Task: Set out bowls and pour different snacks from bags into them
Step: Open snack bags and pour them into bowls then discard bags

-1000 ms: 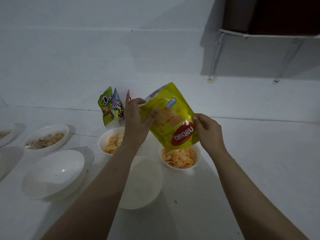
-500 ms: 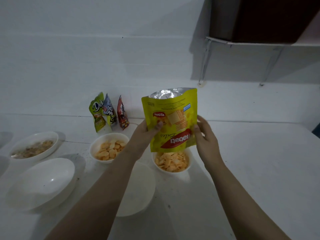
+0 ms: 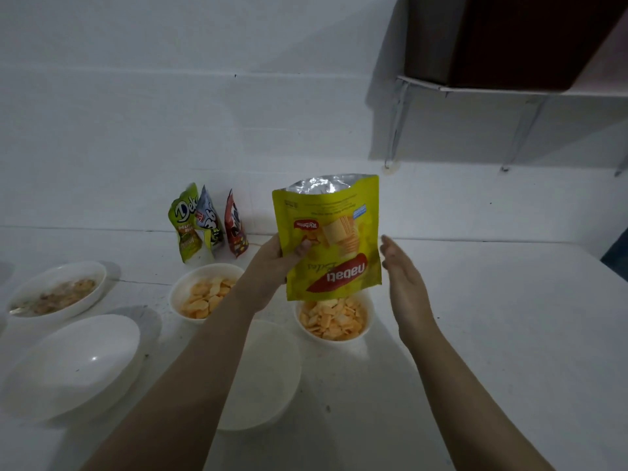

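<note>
Holding upside-down yellow foil snack bag in left hand, above small white bowl of orange crackers on white counter; right hand flat-fingered, just beside bag, not touching.

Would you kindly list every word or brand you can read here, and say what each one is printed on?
"nabati": upside down, red oval, yellow snack bag gripped by the left hand.
"Richeese": small red logo, same bag.
"Bites": script, faint, likely.
"Dek": green bag, cut off.
Grey bag and red bag: unreadable.
</note>
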`<state>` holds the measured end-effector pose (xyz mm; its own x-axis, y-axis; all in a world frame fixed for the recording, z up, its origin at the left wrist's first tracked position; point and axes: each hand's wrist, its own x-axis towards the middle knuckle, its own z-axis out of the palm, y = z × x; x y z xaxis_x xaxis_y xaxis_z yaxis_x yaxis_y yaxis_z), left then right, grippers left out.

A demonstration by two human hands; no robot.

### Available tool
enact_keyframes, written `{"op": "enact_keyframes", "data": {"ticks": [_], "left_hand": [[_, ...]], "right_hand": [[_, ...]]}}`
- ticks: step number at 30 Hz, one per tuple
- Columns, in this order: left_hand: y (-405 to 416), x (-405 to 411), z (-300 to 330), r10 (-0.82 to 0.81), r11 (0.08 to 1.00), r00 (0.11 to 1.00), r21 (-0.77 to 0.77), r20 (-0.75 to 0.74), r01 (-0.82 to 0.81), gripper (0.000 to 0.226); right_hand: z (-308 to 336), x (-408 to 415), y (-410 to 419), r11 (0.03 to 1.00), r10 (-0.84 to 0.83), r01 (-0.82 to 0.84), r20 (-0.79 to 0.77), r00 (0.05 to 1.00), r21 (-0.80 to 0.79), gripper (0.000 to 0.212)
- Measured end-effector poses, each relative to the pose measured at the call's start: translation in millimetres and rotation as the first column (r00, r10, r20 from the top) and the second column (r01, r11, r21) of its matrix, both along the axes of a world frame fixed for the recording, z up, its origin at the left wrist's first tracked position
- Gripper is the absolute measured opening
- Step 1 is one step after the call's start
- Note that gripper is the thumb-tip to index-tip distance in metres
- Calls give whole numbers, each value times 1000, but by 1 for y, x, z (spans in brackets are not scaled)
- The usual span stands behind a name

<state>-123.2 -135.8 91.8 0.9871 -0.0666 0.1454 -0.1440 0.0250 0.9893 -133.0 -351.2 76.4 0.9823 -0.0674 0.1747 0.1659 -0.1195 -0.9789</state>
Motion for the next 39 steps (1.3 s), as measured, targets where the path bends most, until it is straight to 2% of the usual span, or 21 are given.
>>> {"op": "enact_keyframes", "data": {"ticks": [3,7,9,12,15,17,21,27,32,35,39], "left_hand": [[0,-2,-2,-22,998,1000,59,-21,23,39],[-5,-5,-3,-83,991,996,99,-34,86,33],[-4,-4,0,-116,993,993,22,-36,117,38],[-4,-2,13,-128,969,992,-213,-5,124,45],[-8,2,21,-45,959,999,-281,15,47,50],[-8,6,22,2,954,999,-300,32,7,45],[-7,9,22,101,958,992,-277,79,-76,39],[-6,14,22,71,970,993,-239,92,-47,38],[-8,15,23,156,965,984,-227,86,-133,30],[-11,13,19,118,972,989,-212,87,-97,25],[-15,7,1,75,991,995,-111,58,-69,24]], "right_hand": [[10,7,-7,992,-48,42,50,998,119,42],[27,8,3,978,118,-127,62,991,166,39],[27,7,6,986,77,-90,97,992,142,31],[25,7,6,989,65,-82,141,988,120,31],[26,6,7,966,125,-156,157,980,208,27],[31,7,6,961,94,-133,164,982,242,23],[34,13,-1,963,0,-42,155,988,265,22],[39,12,0,915,182,-184,40,982,358,18],[38,11,8,911,98,-103,34,995,398,13],[39,12,9,882,50,-58,30,998,468,14],[46,13,6,867,44,-65,55,998,494,15]]}}
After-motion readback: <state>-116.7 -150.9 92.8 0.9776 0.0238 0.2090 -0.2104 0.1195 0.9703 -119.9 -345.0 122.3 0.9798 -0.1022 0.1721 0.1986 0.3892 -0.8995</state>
